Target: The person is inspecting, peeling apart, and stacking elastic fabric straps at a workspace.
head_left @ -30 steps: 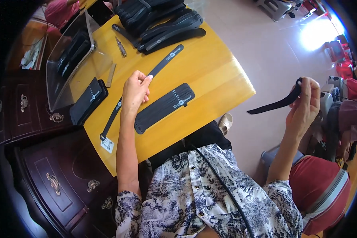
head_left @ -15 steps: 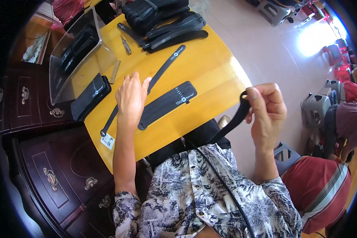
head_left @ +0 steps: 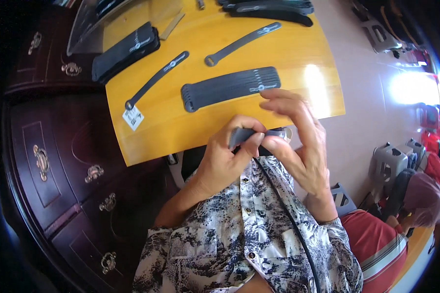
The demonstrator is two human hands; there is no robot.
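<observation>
Close in front of my shirt, my left hand (head_left: pixel 232 154) pinches a dark strap (head_left: pixel 240 137) between thumb and fingers. Beside it is my right hand (head_left: pixel 303 141), its fingers spread and its thumb tip against the strap; the index finger is slightly blurred. Just beyond the hands lies a fanned row of black straps (head_left: pixel 230 88) with pale print. Two single straps rest apart on the yellow table (head_left: pixel 156 141): one (head_left: pixel 156 80) to the left, touching a white label (head_left: pixel 133 118), and another strap (head_left: pixel 244 44) farther back.
A thick bundle of straps (head_left: pixel 124 51) lies at the table's left, near a clear plastic bin (head_left: pixel 83 29) and a tan strip (head_left: pixel 172 25). More straps (head_left: pixel 269 7) are piled at the back. Dark drawers (head_left: pixel 58 166) stand left; a person in red (head_left: pixel 376 239) sits right.
My left hand has left the strap on the table and come to the one in front of me. My right hand has moved in beside it. The view has shifted.
</observation>
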